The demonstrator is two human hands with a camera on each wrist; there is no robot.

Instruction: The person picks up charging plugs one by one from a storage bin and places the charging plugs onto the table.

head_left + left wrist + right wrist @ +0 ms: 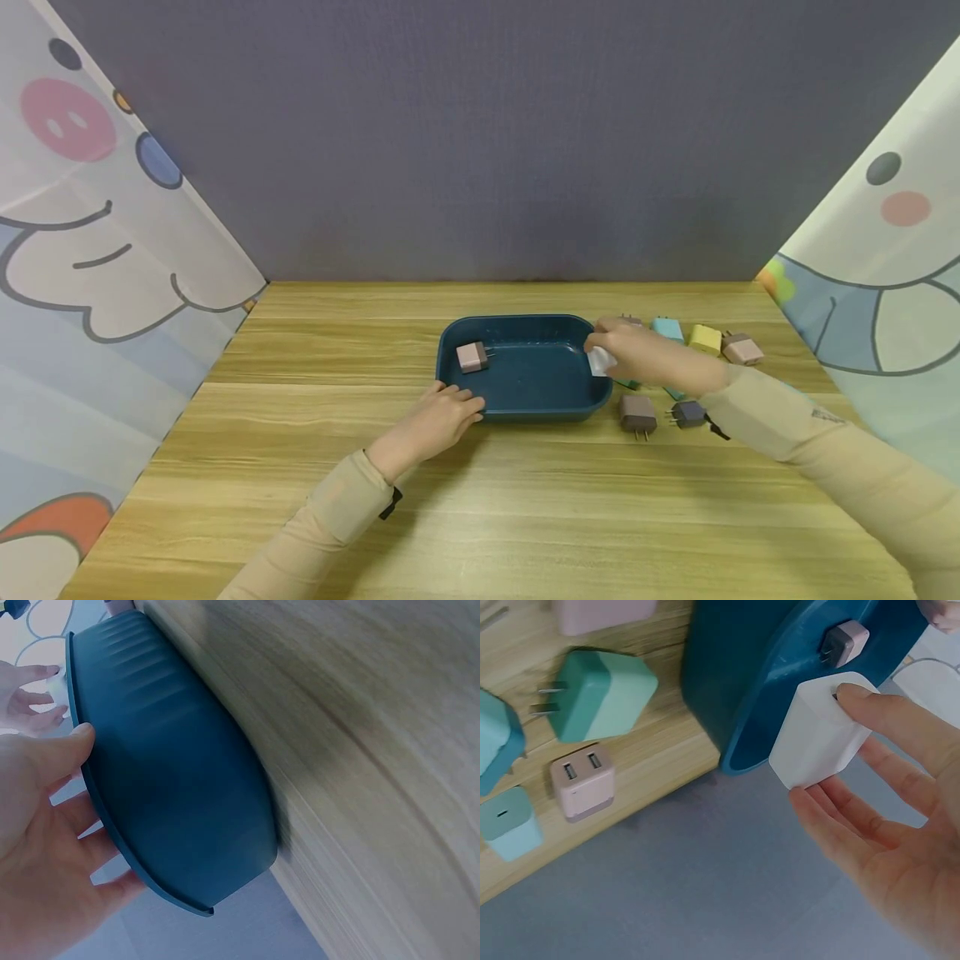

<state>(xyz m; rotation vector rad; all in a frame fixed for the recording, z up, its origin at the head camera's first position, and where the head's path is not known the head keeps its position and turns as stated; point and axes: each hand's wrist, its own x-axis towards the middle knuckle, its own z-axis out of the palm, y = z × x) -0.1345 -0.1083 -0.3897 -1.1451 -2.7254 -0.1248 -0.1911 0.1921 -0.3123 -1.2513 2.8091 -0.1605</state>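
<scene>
My left hand point(441, 417) holds the near left rim of a dark blue plastic basin point(534, 382). In the left wrist view its thumb lies on the outer wall and its fingers reach over the rim. A white charger plug point(817, 731) is pinched between the thumb and fingers of my right hand point(633, 354), over the basin's right end. Inside the basin, near its left wall, lies a pink and brown charger plug point(472, 357) with its prongs pointing right.
Several chargers lie right of the basin: a brown one point(637, 414), a dark blue one point(688, 414), a yellow one point(705, 339), a pink one point(742, 349), a light blue one point(667, 329) and a green one point(604, 694). A grey panel point(510, 150) stands behind the wooden table point(525, 517).
</scene>
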